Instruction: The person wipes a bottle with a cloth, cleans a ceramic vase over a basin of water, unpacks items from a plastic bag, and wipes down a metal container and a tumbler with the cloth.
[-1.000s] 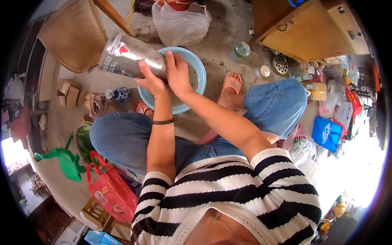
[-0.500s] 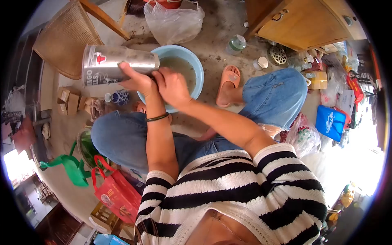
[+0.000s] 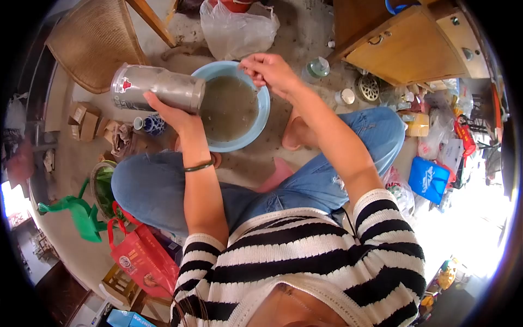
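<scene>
A large stainless-steel tumbler [image 3: 158, 89] with a red logo lies nearly sideways in my left hand [image 3: 170, 113]. The thumb rests along its side; the other fingers are hidden behind it. One end of the tumbler overlaps the left rim of a light-blue basin [image 3: 262, 111], which holds cloudy, brownish water [image 3: 229, 111]. Above the basin's upper right rim is my right hand [image 3: 272, 73], apart from the tumbler. Its fingers are curled and pinched together, and whatever may be between them is too small to make out.
A woven-back chair [image 3: 95, 46] stands at upper left, a white plastic bag [image 3: 239, 30] beyond the basin. A wooden cabinet [image 3: 406, 49] is at upper right, near a clear bottle [image 3: 317, 68]. A blue-and-white vase [image 3: 154, 125], green watering can [image 3: 81, 218] and red bag [image 3: 144, 259] sit left.
My right hand has left the tumbler's end and moved right, over the basin's far right rim. My left hand still holds the tumbler, now tilted slightly differently.
</scene>
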Motion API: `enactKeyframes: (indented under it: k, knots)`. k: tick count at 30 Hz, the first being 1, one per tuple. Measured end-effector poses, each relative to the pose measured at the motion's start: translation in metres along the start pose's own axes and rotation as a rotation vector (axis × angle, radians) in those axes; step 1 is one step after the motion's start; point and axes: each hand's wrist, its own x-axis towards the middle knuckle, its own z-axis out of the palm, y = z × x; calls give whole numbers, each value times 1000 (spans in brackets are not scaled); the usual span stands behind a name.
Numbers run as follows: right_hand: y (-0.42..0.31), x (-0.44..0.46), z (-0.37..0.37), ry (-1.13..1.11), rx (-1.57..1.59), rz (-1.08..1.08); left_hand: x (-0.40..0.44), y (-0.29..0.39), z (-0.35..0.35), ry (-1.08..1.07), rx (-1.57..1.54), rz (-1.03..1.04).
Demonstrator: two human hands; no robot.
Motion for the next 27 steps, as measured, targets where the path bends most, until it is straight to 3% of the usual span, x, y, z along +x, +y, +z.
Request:
enactKeyframes:
  k: [8, 12, 16, 24, 27]
  knots:
    - [-91, 97, -44, 152, -236, -238, 5, -5, -17, 35, 38, -29]
    - [-104, 166, -70, 383, -536, -366, 5, -6, -11, 149, 48, -9]
    - [-110, 225, -105, 567, -604, -507, 8, -17, -19, 210, 114, -89]
    - [-62, 337, -169, 649, -503, -408, 12, -37, -29, 258, 182, -188]
    - [-34, 364, -195, 694, -616, -338, 14, -42, -35, 270, 161, -242]
